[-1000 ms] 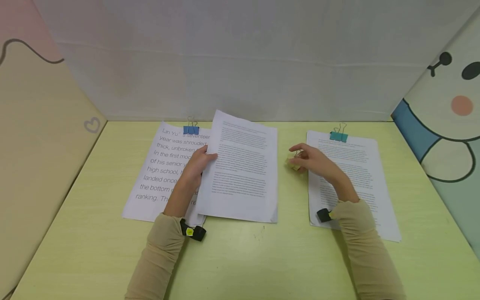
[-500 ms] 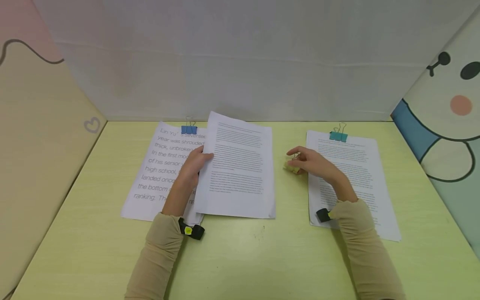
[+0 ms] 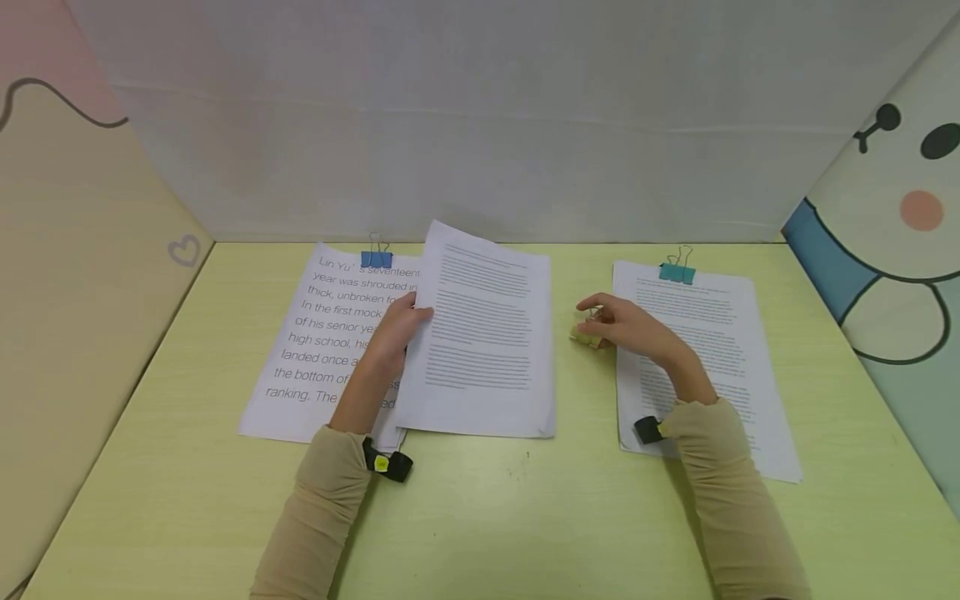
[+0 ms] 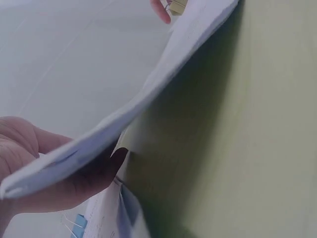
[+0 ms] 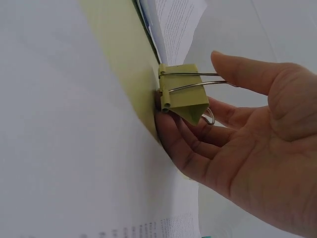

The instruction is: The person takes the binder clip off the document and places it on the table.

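Observation:
My left hand pinches the left edge of a stack of printed sheets, thumb on top and fingers beneath. In the left wrist view the stack bows and stands raised off the table. The stack partly covers a large-print stack with a blue binder clip at its top. To the right, my right hand holds a yellow binder clip just above the table. Seen from the right wrist, the yellow clip sits between thumb and curled fingers, its wire handles near the thumb.
A third printed stack lies under the right forearm, with a teal binder clip on its top edge. The yellow-green table meets a white back wall. Painted panels flank it on both sides.
The left hand and its sheets shifted slightly left, then back right. The large-print stack slid a little left. The right hand stays nearly in place while the yellow clip turns slightly in its fingers.

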Tool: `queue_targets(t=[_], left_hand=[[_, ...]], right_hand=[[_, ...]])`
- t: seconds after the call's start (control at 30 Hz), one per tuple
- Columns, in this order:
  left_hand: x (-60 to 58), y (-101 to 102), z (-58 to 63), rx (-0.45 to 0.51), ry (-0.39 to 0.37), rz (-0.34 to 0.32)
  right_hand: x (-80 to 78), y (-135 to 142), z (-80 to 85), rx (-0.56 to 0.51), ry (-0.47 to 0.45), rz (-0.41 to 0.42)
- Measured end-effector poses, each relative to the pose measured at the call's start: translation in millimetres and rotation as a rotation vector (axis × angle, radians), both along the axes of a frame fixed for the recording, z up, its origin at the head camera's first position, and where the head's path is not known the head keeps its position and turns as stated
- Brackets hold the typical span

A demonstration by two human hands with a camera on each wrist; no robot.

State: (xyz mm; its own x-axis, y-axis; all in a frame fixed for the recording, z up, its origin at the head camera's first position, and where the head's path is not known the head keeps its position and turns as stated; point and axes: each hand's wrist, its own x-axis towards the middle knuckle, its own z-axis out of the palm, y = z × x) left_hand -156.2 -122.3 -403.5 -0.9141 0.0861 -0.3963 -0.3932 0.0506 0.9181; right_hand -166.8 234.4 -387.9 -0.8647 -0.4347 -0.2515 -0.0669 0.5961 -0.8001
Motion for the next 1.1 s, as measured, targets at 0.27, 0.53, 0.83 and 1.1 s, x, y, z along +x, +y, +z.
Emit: queue_targets(t=[0.27, 0.53, 0.83, 1.1], left_hand=[[-0.6, 4.2, -5.9, 0.005, 0.002, -0.001], [-1.4, 4.1, -8.4, 0.003, -0.003, 0.011], [-1.8, 4.2, -10.1, -0.02, 0.003, 0.026], [-0.4, 5.1, -10.5, 0.032, 0.023, 0.05]], right_hand=[[1.6, -0.9, 2.6, 0.02, 0.026, -0.01], [2.0, -1.1, 1.5, 0.039, 0.051, -0.015], [0.9, 0.5, -2.6, 0.07, 0.065, -0.046], [-0.8, -0.2, -2.2, 0.115, 0.085, -0.055]])
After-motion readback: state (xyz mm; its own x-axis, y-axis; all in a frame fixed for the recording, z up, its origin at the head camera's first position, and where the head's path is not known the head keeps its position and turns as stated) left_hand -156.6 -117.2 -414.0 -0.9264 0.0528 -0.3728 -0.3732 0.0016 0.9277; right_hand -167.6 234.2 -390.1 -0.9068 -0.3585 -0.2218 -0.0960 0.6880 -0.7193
